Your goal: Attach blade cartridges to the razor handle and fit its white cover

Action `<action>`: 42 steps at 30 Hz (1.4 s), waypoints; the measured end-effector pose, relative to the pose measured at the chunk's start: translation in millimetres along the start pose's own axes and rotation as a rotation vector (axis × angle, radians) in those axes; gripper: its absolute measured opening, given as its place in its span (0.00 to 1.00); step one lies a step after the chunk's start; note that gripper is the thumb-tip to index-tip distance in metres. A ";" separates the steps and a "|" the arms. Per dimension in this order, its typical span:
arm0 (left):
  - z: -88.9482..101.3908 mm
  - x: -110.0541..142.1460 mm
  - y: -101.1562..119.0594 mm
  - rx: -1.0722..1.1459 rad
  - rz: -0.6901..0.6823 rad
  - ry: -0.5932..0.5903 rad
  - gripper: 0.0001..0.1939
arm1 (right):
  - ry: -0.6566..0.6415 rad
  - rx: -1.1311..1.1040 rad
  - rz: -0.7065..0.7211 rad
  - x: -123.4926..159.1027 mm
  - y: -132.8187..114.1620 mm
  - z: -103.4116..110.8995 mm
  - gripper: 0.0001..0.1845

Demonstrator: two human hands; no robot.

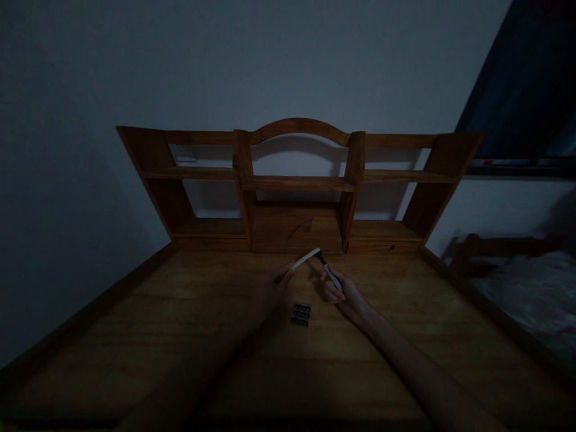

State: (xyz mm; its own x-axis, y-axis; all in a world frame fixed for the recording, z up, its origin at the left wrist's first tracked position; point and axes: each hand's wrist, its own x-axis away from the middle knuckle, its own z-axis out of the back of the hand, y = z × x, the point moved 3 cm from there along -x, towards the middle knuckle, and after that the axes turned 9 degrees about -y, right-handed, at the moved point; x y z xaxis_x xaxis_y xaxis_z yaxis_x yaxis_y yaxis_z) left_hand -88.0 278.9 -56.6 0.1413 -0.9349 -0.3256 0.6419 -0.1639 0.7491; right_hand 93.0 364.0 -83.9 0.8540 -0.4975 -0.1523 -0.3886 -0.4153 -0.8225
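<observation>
Both my hands are held out over a wooden desk [405, 336] in dim light. My left hand [270, 289] pinches the lower end of a pale, thin strip [306, 258] that slants up to the right. My right hand [339, 294] is closed round the light handle of a razor-like tool [330, 275], whose dark head meets the strip's upper end. A small dark cartridge pack [301, 314] lies flat on the desk just below and between my hands.
A wooden hutch [297, 183] with shelves and an arched top stands at the desk's back against a white wall. Raised rails edge the desk's left and right sides. A bed with pale bedding [531, 294] is at the right.
</observation>
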 end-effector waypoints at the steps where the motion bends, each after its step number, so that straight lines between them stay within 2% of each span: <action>1: -0.7 -0.4 0.1 0.008 -0.007 -0.023 0.19 | 0.005 -0.010 -0.003 0.2 0.3 0.3 0.18; 4: -2.0 -0.8 -1.3 0.020 -0.003 -0.058 0.20 | 0.015 -0.043 -0.007 1.0 0.3 1.2 0.17; 13: -1.3 0.1 -1.9 0.027 -0.014 0.023 0.19 | 0.009 -0.091 -0.006 3.5 -3.2 2.7 0.16; 19: -7.2 -1.5 -4.0 0.147 0.023 -0.055 0.18 | 0.034 -0.082 -0.015 4.7 -4.2 2.3 0.16; 23: -5.3 -2.7 -8.5 0.202 0.016 -0.004 0.19 | 0.023 -0.093 -0.016 4.3 -2.4 2.2 0.16; 25: -4.2 -3.4 -10.2 0.195 0.024 0.003 0.20 | 0.004 -0.097 -0.014 4.2 -1.1 1.6 0.17; 30: -5.3 -3.9 -8.6 0.169 0.035 -0.086 0.19 | 0.011 -0.089 -0.014 4.2 1.4 1.0 0.18; 35: -2.4 -2.5 -5.4 0.125 0.023 -0.043 0.18 | 0.000 -0.088 -0.010 4.0 2.4 2.3 0.17; 42: -6.2 -1.8 -6.1 0.155 0.007 -0.085 0.20 | -0.009 -0.093 -0.016 3.6 4.4 4.8 0.17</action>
State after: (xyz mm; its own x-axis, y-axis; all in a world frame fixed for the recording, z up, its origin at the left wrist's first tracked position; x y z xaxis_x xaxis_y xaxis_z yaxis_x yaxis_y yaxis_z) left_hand -87.5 283.5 -64.1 0.0775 -0.9583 -0.2750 0.5164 -0.1974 0.8333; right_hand 96.0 364.0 -90.7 0.8634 -0.4833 -0.1450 -0.4050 -0.4924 -0.7704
